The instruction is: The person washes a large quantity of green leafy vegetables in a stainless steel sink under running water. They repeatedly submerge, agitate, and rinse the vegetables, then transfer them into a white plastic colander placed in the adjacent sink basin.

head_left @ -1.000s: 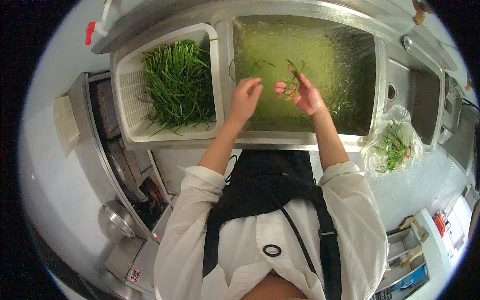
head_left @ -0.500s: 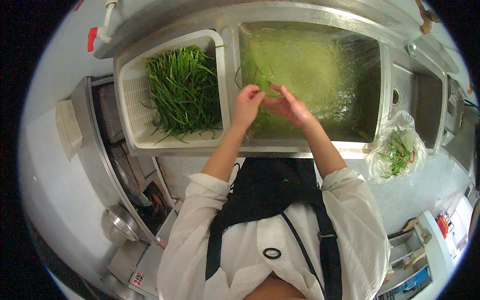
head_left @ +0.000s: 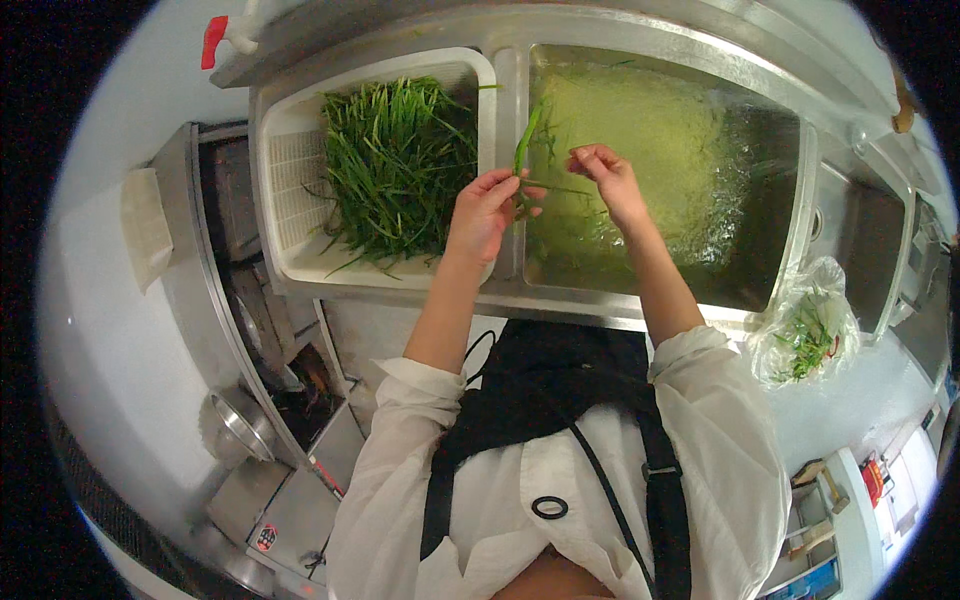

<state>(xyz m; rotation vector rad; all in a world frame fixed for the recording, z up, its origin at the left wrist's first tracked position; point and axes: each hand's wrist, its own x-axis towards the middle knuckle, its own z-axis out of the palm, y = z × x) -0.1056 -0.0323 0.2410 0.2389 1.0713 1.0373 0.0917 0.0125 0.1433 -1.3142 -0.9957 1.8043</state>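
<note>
My left hand [head_left: 482, 216] pinches a few long green chives [head_left: 525, 140] between thumb and fingertips, over the divider between the basket and the water-filled basin. One bright blade points up and away, and a thinner stalk reaches right over the water. My right hand [head_left: 615, 185] hovers above the basin with its fingertips pressed together; anything between them is too small to make out. On the left, a big heap of chives [head_left: 395, 160] lies in a white plastic basket [head_left: 297, 215]. Greenish water [head_left: 650, 150] fills the basin, with loose blades floating near its left side.
A clear plastic bag [head_left: 845, 345] with green scraps hangs at the sink's front right corner. Beyond it is a smaller steel basin [head_left: 850, 215]. A metal bowl [head_left: 240, 425] and steel shelving stand at the lower left. A red-handled tap [head_left: 214, 42] is at the upper left.
My hands, close together before, are now apart: the right has moved right and away from the left. The chives stay in my left hand. The whole view has shifted slightly.
</note>
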